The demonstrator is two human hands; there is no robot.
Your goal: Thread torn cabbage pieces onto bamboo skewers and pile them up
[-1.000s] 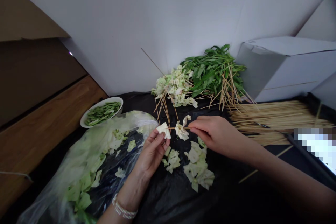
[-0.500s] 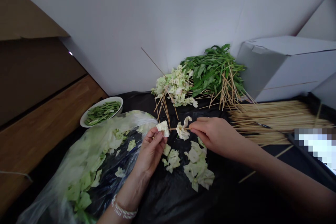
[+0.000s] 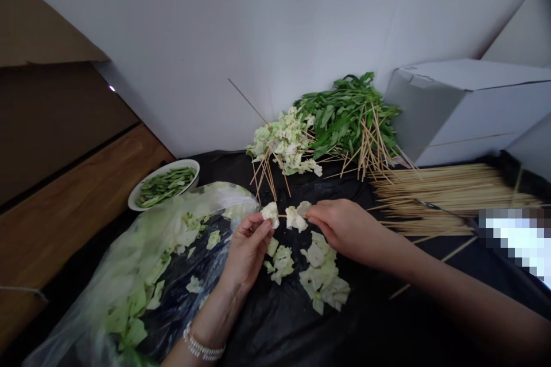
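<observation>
My left hand (image 3: 248,246) pinches a pale cabbage piece (image 3: 270,214) between thumb and fingers. A thin wooden skewer (image 3: 282,216) runs from that piece into a second cabbage piece (image 3: 296,218) to its right. My right hand (image 3: 338,222) is closed at the right side of the second piece, gripping the skewer, most of which is hidden by the fingers. Below the hands, loose cabbage leaves (image 3: 325,281) and a smaller cluster (image 3: 282,264) lie on black plastic sheeting (image 3: 279,321).
Skewered cabbage (image 3: 284,140) and skewered green leaves (image 3: 338,112) are piled by the wall. Bare skewers (image 3: 451,183) lie at right before a white box (image 3: 486,109). A clear bag (image 3: 124,264) of cabbage and a bowl (image 3: 134,202) of green pieces are at left.
The two cabbage pieces on the skewer are nearer each other. My right hand has shifted slightly left and down, and the whole view has moved a little.
</observation>
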